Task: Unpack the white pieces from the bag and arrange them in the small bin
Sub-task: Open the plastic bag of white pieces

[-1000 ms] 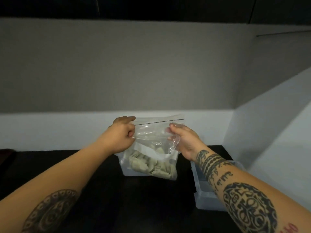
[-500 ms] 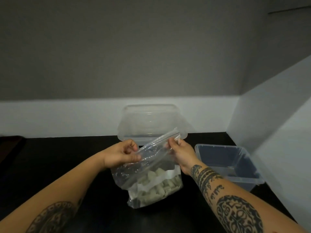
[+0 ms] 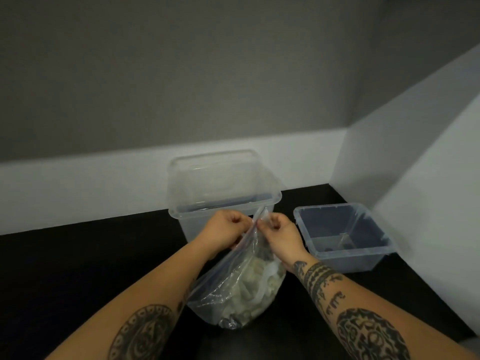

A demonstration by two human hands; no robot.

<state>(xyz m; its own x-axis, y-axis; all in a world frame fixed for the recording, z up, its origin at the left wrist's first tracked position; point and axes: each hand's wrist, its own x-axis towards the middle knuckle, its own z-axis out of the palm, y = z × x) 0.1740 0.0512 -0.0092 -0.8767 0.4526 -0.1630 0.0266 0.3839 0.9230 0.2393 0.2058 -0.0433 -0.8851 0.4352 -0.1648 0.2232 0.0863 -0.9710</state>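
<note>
A clear zip bag (image 3: 233, 287) full of white pieces (image 3: 249, 289) rests on the black table in front of me. My left hand (image 3: 223, 229) and my right hand (image 3: 279, 231) each pinch one side of the bag's top edge, knuckles almost touching. The bag's mouth looks closed between my fingers. The small bin (image 3: 363, 258), clear bluish plastic, stands to the right of my right hand, with a couple of small dark bits on its floor.
A larger clear bin (image 3: 181, 193) stands just behind my hands against the back wall. White wall panels close off the back and the right side. The black table (image 3: 78, 261) stretches out to the left.
The bag has come down from in front of the wall onto the table. My hands have drawn together at its top edge, and the view has tilted down.
</note>
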